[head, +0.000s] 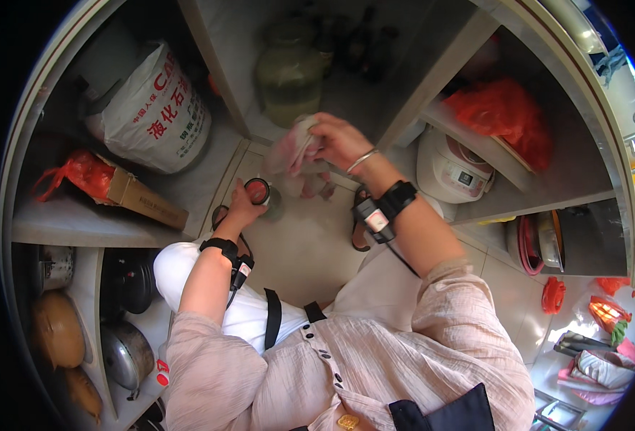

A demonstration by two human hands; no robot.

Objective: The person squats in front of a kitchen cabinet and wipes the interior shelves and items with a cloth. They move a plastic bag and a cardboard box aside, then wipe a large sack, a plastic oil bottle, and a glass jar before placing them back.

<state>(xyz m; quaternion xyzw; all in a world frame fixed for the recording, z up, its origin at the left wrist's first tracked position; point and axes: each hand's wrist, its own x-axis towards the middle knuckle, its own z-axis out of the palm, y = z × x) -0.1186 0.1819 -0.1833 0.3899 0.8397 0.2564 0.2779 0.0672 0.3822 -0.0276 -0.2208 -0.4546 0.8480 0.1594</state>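
My left hand (246, 203) grips a small jar with a dark-rimmed red top (258, 190), low over the tiled floor (296, 242). Part of a pale greenish body shows beside the lid. To its right, my right hand (341, 141) pinches a crumpled, pink-and-white cloth (298, 148), blurred at its edges; its lower end hangs down near the jar. Just beyond the cloth, a large glass jar with a yellowish-green tint (289, 75) stands in the shaded cabinet compartment. Dark bottles (360, 46) behind it are hard to make out.
On the left stand a gas cylinder in a white printed cover (158, 110), a cardboard box (147, 199) with a red bag, and pots (126, 353) below. To the right are a rice cooker (452, 164), a red plastic bag (503, 116) and stacked basins (533, 242). Cabinet partitions (441, 81) flank my hands.
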